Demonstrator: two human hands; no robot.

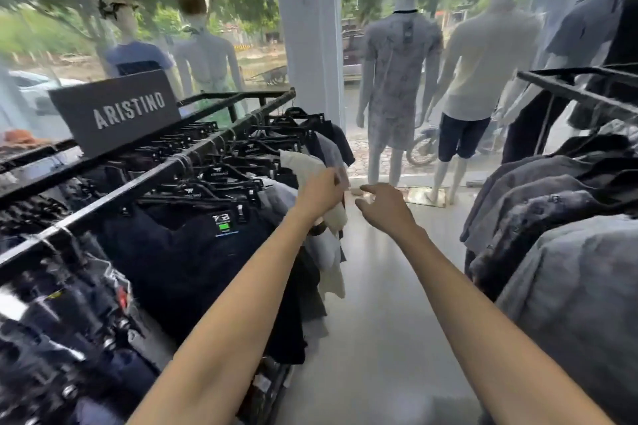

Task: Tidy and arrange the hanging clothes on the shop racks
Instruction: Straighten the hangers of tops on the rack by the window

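A black metal rack [145, 179] on the left carries a row of dark shorts and trousers on black clip hangers [221, 179]. Among them, toward the far end, hangs a cream garment [303, 165] with a grey one [331, 151] just behind it. My left hand [321, 194] is stretched out and closed on the edge of these light garments. To its right, over the aisle, my right hand [383, 203] hovers with fingers spread, touching nothing. A second rack [573, 89] at the right holds grey shirts [552, 203].
A dark sign reading ARISTINO [117, 112] stands on the left rack. A white pillar [310, 27] and several dressed mannequins [397, 79] stand before the shop window ahead. A grey floor aisle [390, 303] runs between the two racks.
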